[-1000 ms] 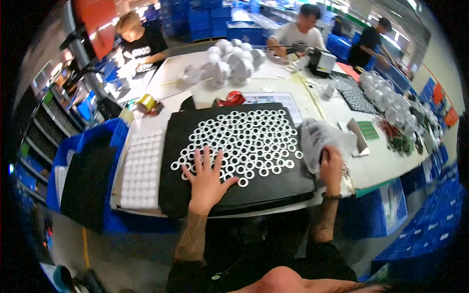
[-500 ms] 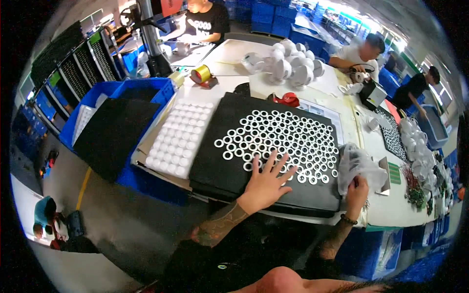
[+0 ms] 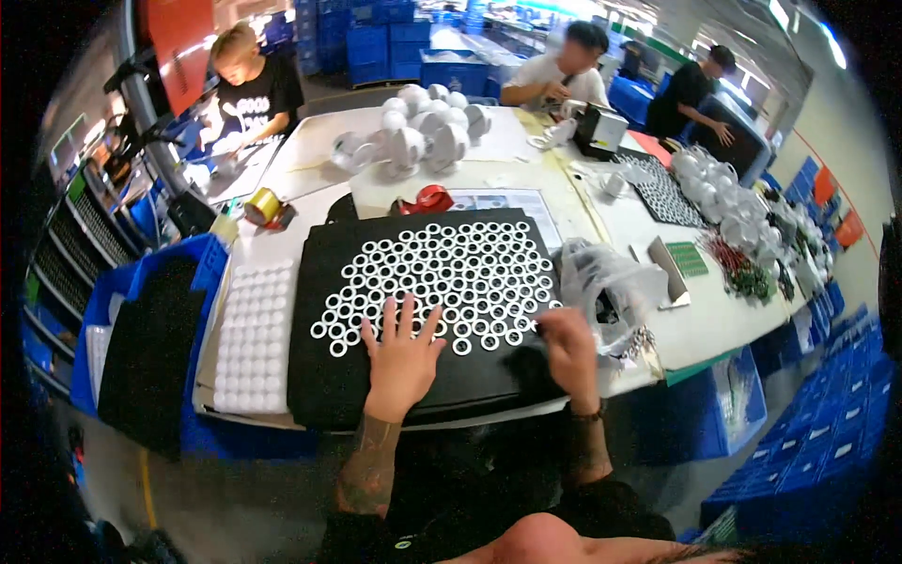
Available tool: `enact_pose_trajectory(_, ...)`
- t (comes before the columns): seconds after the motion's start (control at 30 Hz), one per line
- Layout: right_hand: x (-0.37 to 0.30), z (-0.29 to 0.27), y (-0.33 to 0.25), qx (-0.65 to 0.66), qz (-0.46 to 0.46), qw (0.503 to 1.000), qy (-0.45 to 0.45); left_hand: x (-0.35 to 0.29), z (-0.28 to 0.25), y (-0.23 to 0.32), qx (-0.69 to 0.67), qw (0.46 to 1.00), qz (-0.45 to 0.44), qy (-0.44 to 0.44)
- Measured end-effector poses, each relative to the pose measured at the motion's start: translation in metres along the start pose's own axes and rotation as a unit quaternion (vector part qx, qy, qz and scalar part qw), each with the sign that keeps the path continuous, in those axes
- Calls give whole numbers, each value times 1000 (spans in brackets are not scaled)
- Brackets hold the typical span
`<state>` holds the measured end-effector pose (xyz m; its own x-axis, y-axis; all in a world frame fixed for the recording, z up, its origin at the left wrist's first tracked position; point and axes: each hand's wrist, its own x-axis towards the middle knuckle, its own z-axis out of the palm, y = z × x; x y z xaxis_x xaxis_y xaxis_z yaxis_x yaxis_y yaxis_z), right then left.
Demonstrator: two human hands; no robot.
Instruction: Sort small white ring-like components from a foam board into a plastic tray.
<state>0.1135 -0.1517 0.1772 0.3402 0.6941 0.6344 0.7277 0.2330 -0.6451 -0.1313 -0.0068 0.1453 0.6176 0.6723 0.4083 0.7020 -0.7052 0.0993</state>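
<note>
A thick black foam board lies in front of me, covered with several rows of small white rings with dark centres. My left hand rests on the near rows, palm down, its fingers spread and holding nothing. Over the board's right edge, my right hand is curled with fingertips together. Motion blurs it, and whatever may be between those fingers cannot be made out. Just beyond it sits a clear plastic bag with dark contents, apart from the hand.
Left of the board stands a white tray of round white pieces, beside a blue bin. Farther back are a red tape roll, a yellow roll and piled white lamp housings. Green circuit boards lie right. Several people work beyond.
My right hand has left the plastic bag and come over the board's right edge. My left hand stays spread on the rings. The view has turned right, shifting the scene leftward.
</note>
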Motion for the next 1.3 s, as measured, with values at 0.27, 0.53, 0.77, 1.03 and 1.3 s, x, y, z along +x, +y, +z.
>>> enact_pose_trajectory(0.27,-3,43,3,-37,115,992,-34,-11,-34,-8,12,989,-106,-102)
enact_pose_trajectory(0.53,-6,80,-2,-19,81,995,-52,-7,-23,-33,23,984,-128,-124)
enact_pose_trajectory(0.77,-15,50,-6,48,29,995,84,-10,-31,-23,29,990,-130,-37)
enact_pose_trajectory(1.03,-65,13,2,83,19,990,114,-53,-71,-133,101,981,-163,14)
enact_pose_trajectory(1.3,-67,25,-2,163,10,985,52,17,-48,-326,66,979,-173,90)
